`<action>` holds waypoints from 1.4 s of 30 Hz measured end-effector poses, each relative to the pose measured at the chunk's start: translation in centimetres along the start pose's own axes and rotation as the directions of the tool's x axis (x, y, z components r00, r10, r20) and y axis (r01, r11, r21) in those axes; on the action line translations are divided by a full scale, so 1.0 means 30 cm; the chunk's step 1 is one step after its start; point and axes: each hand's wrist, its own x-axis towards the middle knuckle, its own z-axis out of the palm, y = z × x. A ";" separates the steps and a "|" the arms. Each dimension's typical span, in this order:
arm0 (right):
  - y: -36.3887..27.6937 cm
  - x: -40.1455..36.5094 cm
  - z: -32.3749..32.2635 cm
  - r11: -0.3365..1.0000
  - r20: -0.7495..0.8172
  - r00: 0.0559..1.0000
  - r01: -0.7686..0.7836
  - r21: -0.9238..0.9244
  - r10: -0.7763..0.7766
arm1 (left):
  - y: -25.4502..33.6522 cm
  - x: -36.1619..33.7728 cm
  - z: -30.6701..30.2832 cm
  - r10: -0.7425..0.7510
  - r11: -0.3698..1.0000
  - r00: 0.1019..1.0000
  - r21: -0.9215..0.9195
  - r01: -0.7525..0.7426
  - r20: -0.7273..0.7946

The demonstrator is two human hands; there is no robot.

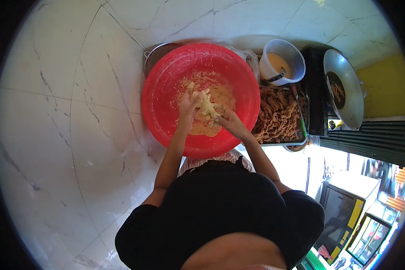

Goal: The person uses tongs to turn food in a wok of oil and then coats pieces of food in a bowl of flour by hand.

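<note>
A wide red basin (159, 119) holds loose, pale yellow flour (222, 96). Above the flour, a clump of flour-coated strips (206, 106) is bunched between my two hands; what lies under the coating cannot be made out. On its left side, my left hand (189, 108) has its fingers curled against the clump. My right hand (231, 122) grips the clump's lower right side, its fingertips dusted with flour. Both hands are inside the basin's rim.
Right of the basin, a tray of browned fried pieces (276, 117) has tongs (300, 110) along its edge. Behind it stands a white bucket (297, 60) of pale yellow liquid with a ladle. Farther right, a wok (353, 96) holds dark oil and frying pieces.
</note>
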 end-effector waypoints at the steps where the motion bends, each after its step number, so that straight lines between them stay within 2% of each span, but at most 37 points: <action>1: 0.004 -0.001 -0.003 1.000 0.001 1.000 0.000 0.000 0.000 | -0.021 0.005 -0.015 0.001 1.000 1.000 0.000 -0.001 0.000; 3: 0.028 0.002 -0.008 0.997 -0.036 0.999 0.041 0.064 -0.039 | -0.053 0.005 -0.037 -0.007 0.941 0.988 0.335 -0.046 0.155; 6: 0.073 0.008 -0.007 0.985 -0.032 0.991 0.133 0.108 -0.130 | -0.032 -0.019 -0.021 -0.033 0.955 0.997 0.296 0.013 0.064; 10: 0.070 -0.002 0.000 0.982 -0.093 0.991 0.106 0.153 -0.093 | -0.022 -0.029 -0.014 0.023 0.963 0.999 0.267 -0.029 0.028; 12: 0.087 0.014 -0.008 0.983 -0.067 0.981 0.185 0.008 -0.184 | -0.053 -0.008 -0.050 0.000 0.985 1.000 0.173 -0.002 0.008; 13: 0.090 0.019 -0.008 0.982 -0.065 0.980 0.187 0.007 -0.186 | -0.071 0.001 -0.074 0.003 0.985 1.000 0.173 -0.004 0.009; 15: 0.097 0.031 -0.002 0.992 -0.065 0.991 0.120 0.048 -0.116 | -0.075 0.005 -0.099 -0.035 0.943 0.991 0.331 -0.011 0.133; 16: 0.105 0.040 0.002 0.992 -0.059 0.991 0.120 0.047 -0.117 | -0.066 -0.004 -0.097 -0.030 0.943 0.991 0.332 -0.014 0.128; 18: 0.128 0.061 0.013 0.985 -0.065 0.989 0.136 0.104 -0.130 | -0.046 -0.032 -0.091 -0.135 0.894 0.977 0.404 0.193 -0.168; 19: 0.146 0.073 0.014 0.986 -0.055 0.990 0.132 0.104 -0.127 | -0.045 -0.038 -0.107 -0.131 0.895 0.976 0.402 0.193 -0.176; 21: 0.179 0.105 0.013 0.997 -0.031 0.998 0.052 0.064 -0.050 | -0.047 -0.052 -0.153 0.036 0.947 0.979 0.321 0.031 -0.201; 22: 0.190 0.123 0.010 0.997 -0.018 0.999 0.047 0.060 -0.046 | -0.047 -0.059 -0.172 0.043 0.948 0.976 0.318 0.027 -0.212; 24: 0.211 0.170 0.002 0.975 -0.086 0.980 -0.190 -0.114 0.181 | -0.045 -0.076 -0.216 0.291 0.917 0.895 0.364 -0.161 -0.338; 25: 0.250 0.212 -0.013 0.975 -0.074 0.980 -0.191 -0.117 0.184 | -0.045 -0.086 -0.247 0.297 0.916 0.889 0.366 -0.163 -0.347; 27: 0.331 0.316 -0.054 0.934 -0.085 0.996 -0.063 -0.353 0.035 | -0.041 -0.113 -0.308 0.515 0.741 0.821 0.609 -0.284 -0.245; 28: 0.299 0.354 -0.055 0.938 -0.103 0.994 -0.060 -0.341 0.026 | -0.026 -0.137 -0.319 0.516 0.741 0.820 0.611 -0.280 -0.249; 29: 0.262 0.387 -0.062 0.942 -0.124 0.992 -0.056 -0.330 0.016 | -0.012 -0.162 -0.327 0.523 0.656 0.828 0.717 -0.237 -0.205; 30: 0.107 0.366 -0.026 0.933 -0.071 0.995 -0.089 -0.348 0.068 | -0.001 -0.184 -0.327 0.522 0.557 0.838 0.808 -0.194 -0.159; 31: -0.033 0.350 0.004 0.922 -0.021 0.992 -0.121 -0.367 0.122 | 0.003 -0.204 -0.322 0.520 0.558 0.839 0.807 -0.193 -0.159; 32: 0.097 0.478 -0.111 0.922 -0.025 0.992 -0.123 -0.368 0.123 | 0.005 -0.222 -0.317 0.482 0.575 0.861 0.800 -0.171 -0.162; 33: 0.223 0.595 -0.242 0.929 -0.090 0.991 0.059 -0.364 -0.098 | 0.003 -0.234 -0.313 0.442 0.590 0.881 0.794 -0.147 -0.166; 34: 0.351 0.720 -0.327 0.897 -0.153 0.937 0.238 -0.373 -0.313 | -0.001 -0.241 -0.311 0.439 0.592 0.883 0.793 -0.146 -0.166; 35: 0.439 0.770 -0.433 0.897 -0.155 0.937 0.237 -0.373 -0.312 | -0.007 -0.245 -0.309 0.468 0.621 0.871 0.757 -0.203 -0.151; 37: 0.530 0.820 -0.585 0.621 -0.002 0.925 0.254 -0.741 -0.381 | -0.005 -0.244 -0.302 0.502 0.645 0.854 0.717 -0.264 -0.138; 38: 0.505 0.814 -0.562 0.619 0.002 0.925 0.256 -0.742 -0.381 | 0.002 -0.243 -0.298 0.513 0.656 0.843 0.708 -0.263 -0.163; 40: 0.489 0.705 -0.497 0.523 -0.084 0.925 0.133 -0.842 -0.372 | 0.004 -0.245 -0.304 0.520 0.669 0.832 0.697 -0.258 -0.192; 42: 0.460 0.630 -0.426 0.413 -0.170 0.911 0.000 -0.911 -0.375 | -0.001 -0.239 -0.317 0.536 0.626 0.831 0.731 -0.272 -0.150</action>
